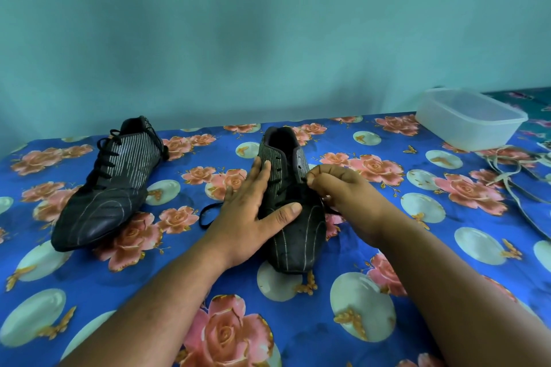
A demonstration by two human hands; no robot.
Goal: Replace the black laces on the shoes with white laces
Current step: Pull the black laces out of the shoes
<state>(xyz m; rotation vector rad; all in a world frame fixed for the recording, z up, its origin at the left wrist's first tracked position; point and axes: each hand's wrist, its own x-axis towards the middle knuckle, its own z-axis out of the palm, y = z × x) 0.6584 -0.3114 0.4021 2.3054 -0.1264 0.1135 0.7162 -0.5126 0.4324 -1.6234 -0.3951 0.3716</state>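
Black striped shoe (293,217) under hands, no readable brand, white laces (512,185) aside

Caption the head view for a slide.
Left hand steadies the near shoe while right hand pulls its black lace; white laces wait beside.

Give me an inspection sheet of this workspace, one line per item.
Surface: blue floral cloth.
Job's things: near shoe, upper eyelets empty, black lace trailing at its left; far shoe fully laced in black; white laces at right.
Clutter: clear plastic tub.
Grippers: left hand flat on the near shoe; right hand pinching at its lacing.
Cables: nothing seen.
Surroundings: teal wall.
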